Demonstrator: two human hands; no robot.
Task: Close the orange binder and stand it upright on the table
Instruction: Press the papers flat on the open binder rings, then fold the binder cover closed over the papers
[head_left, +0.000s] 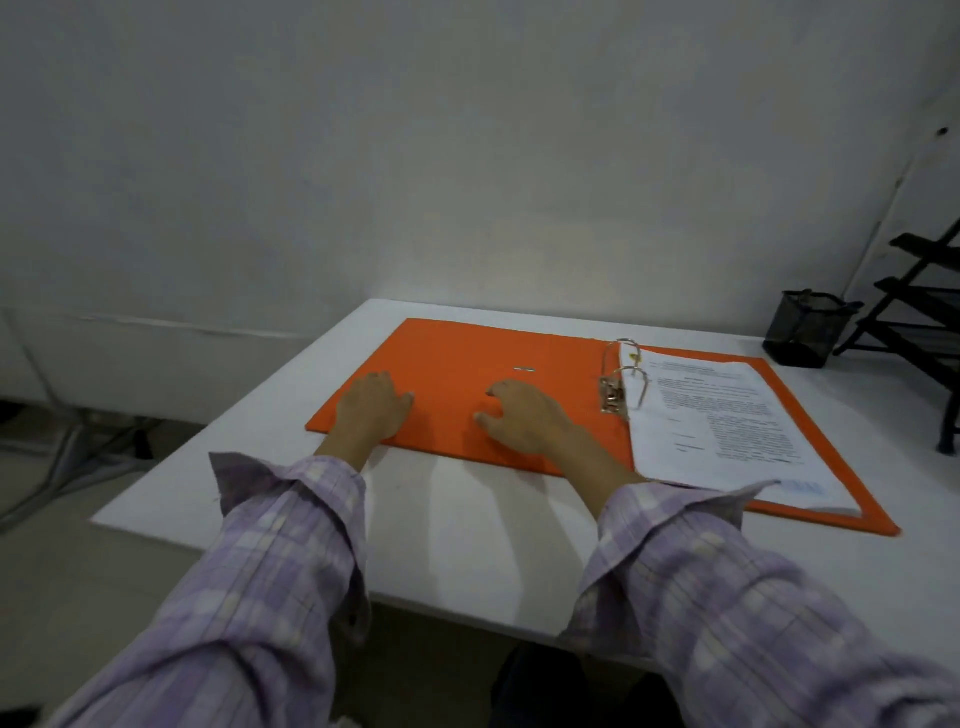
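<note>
The orange binder (467, 358) lies open and flat on the white table (467, 545). Its left cover is bare orange. Metal rings (626, 374) stand at the spine, and a stack of printed white pages (727, 431) rests on the right cover. My left hand (371, 410) lies palm down on the left cover near its front left corner. My right hand (524, 418) rests on the same cover nearer the rings, fingers spread. Neither hand holds anything.
A black mesh pen cup (805, 330) stands at the table's far right. A black tiered rack (919, 312) stands beside it at the right edge. A plain wall (415, 156) runs right behind the table. Cables lie on the floor (78, 457) at the left.
</note>
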